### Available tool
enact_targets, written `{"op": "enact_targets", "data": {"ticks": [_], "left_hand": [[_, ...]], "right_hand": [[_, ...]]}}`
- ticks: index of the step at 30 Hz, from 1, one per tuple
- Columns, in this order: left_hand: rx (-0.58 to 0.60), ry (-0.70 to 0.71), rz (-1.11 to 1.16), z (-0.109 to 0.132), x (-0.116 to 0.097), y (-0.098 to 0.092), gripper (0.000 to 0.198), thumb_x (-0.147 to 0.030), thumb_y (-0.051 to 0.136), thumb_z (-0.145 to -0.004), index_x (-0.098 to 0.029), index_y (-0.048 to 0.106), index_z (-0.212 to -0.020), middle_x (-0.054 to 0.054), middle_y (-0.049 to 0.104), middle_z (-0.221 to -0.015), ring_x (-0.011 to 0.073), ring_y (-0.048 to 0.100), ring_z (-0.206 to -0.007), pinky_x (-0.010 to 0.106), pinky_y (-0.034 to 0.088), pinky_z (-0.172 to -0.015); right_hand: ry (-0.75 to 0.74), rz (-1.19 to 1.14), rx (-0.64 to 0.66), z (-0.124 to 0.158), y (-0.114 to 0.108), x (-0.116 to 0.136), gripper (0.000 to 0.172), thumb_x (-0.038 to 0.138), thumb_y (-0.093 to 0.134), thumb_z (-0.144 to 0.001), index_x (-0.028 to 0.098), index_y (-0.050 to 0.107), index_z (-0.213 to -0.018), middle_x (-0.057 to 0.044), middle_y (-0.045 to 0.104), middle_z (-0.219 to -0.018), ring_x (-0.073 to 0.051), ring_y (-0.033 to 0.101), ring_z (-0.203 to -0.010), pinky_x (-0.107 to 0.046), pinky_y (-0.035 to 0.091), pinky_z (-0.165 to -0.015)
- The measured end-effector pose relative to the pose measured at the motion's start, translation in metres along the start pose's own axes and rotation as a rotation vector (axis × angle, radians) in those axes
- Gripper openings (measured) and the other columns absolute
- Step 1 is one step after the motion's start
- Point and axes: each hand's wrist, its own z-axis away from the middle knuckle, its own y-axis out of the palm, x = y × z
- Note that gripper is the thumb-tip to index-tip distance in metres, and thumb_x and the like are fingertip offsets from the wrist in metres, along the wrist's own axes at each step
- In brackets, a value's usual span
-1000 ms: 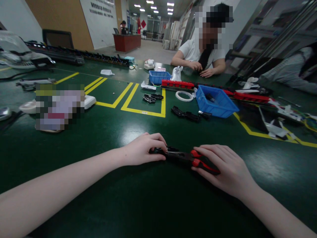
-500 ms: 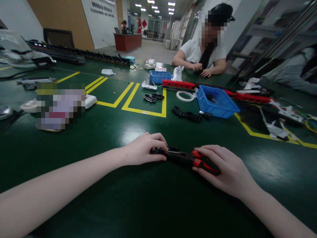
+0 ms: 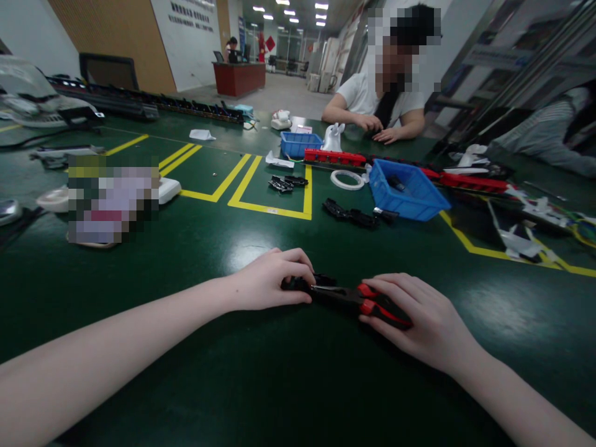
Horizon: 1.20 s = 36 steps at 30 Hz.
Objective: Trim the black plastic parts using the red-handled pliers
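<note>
My left hand (image 3: 278, 279) is closed, thumb and fingers pinching a small black part (image 3: 294, 284) low over the green table. Much of that part is hidden behind the fingers. My right hand (image 3: 416, 316) wraps round the red-and-black handles of long-nose pliers (image 3: 342, 296). The plier jaws point left and their tips meet the black part beside my left fingertips. Whether the jaws grip it I cannot tell. Beyond them on the table lie more black parts (image 3: 350, 213), of a similar dark look.
A blue bin (image 3: 405, 202) with dark pieces inside stands at the back right, near a white tape roll (image 3: 347, 180) and a long red strip (image 3: 335, 158). A phone (image 3: 109, 208) lies at the left. Across the table sits a person (image 3: 379, 112).
The plier tips have shifted very slightly left toward my left fingers. Both hands keep their holds; the view has tilted a little.
</note>
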Motion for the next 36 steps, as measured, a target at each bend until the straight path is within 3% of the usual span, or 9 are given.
{"op": "enact_targets", "data": {"ticks": [7,16,36], "left_hand": [[-0.029,0.018,-0.024,-0.0004,-0.0008,0.0010,0.031,-0.032,0.067,-0.089,-0.023,0.059,-0.118,0.003,0.061,-0.115,0.0195,0.061,-0.098,0.034,0.043,-0.085],[-0.016,0.021,-0.032,-0.0001,0.0020,0.0024,0.021,-0.033,0.065,-0.091,-0.023,0.065,-0.109,0.003,0.060,-0.116,0.0205,0.061,-0.102,0.036,0.042,-0.088],[-0.010,-0.013,0.035,-0.0011,0.0002,-0.0006,0.016,-0.032,0.066,-0.090,-0.021,0.068,-0.101,0.004,0.061,-0.116,0.0204,0.062,-0.099,0.040,0.045,-0.092]], "right_hand": [[0.059,-0.060,0.020,0.0002,0.0007,-0.0013,0.033,0.034,0.065,-0.088,0.021,0.059,-0.118,-0.010,0.070,-0.106,-0.023,0.068,-0.089,-0.036,0.058,-0.073],[0.121,-0.129,0.036,-0.0022,0.0004,0.0003,0.028,0.034,0.064,-0.089,0.022,0.060,-0.114,-0.009,0.070,-0.104,-0.022,0.069,-0.088,-0.035,0.058,-0.072],[0.061,-0.082,0.022,-0.0008,-0.0004,-0.0013,0.033,0.034,0.065,-0.087,0.021,0.060,-0.117,-0.010,0.070,-0.105,-0.022,0.069,-0.088,-0.036,0.058,-0.073]]}}
